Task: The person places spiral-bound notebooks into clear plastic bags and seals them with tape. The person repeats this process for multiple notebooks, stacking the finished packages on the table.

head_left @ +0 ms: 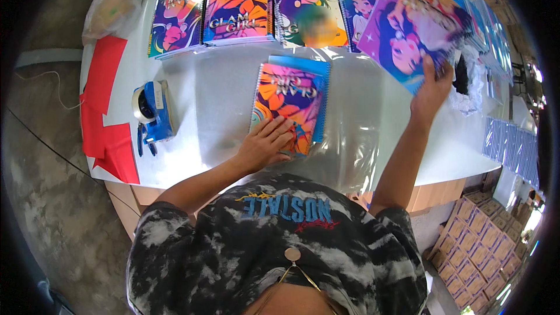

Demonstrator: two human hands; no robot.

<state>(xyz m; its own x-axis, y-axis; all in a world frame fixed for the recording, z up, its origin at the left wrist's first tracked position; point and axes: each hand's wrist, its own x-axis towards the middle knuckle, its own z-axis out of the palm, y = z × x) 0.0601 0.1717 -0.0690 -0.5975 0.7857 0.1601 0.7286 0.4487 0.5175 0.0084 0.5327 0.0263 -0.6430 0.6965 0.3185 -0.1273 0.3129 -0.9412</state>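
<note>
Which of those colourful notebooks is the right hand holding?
The purple notebook, upper right: the right hand grips its edge, while the central orange notebook merely lies under the left hand.

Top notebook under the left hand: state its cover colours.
Top notebook: mostly orange, pink and purple; head view.

Along the far side of the desk (221, 90), rows of notebook stacks (240, 9). Before them, two overlapping notebooks (291, 96) under the left grip (264, 144). To their right, in the right grip (433, 89), a raised notebook (394, 35). On the left, a tape dispenser (161, 114); farther left, along the edge, loose sheets (106, 79); behind these, a plastic bag (114, 3). Right, beyond the desk, stacked boxes (475, 245).
</note>
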